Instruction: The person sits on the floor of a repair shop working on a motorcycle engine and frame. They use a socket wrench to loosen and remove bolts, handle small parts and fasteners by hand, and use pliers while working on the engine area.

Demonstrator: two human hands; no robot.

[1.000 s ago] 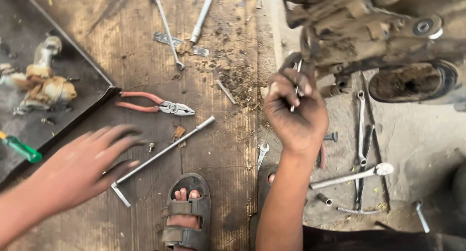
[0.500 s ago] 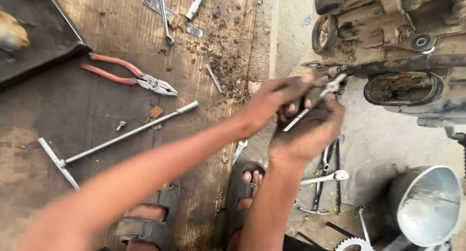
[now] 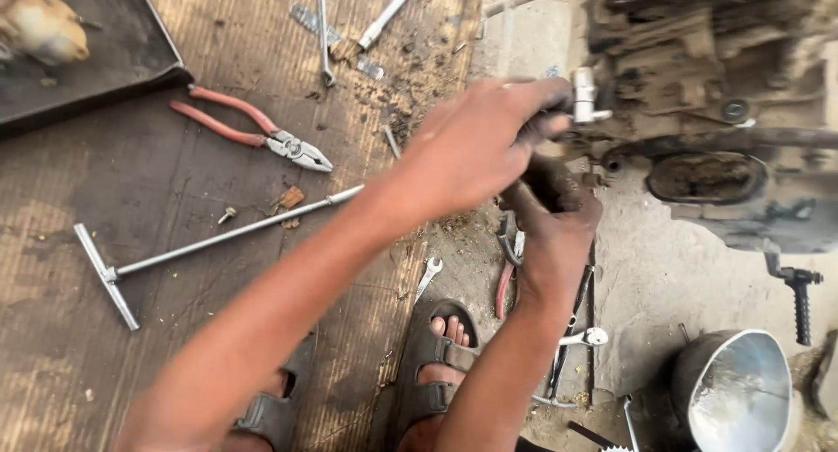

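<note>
Both hands on the engine

Left hand grips a small metal part against the engine; right hand sits just below. Pliers and T-wrench lie well left of the engine.

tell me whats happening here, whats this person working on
A person is working bare-handed on a dirty engine standing on the ground. The left hand pinches a small light metal fitting against the engine's side, while the right hand grips just below it. Red-handled pliers and a T-handle wrench lie unused on the wooden board.
</note>
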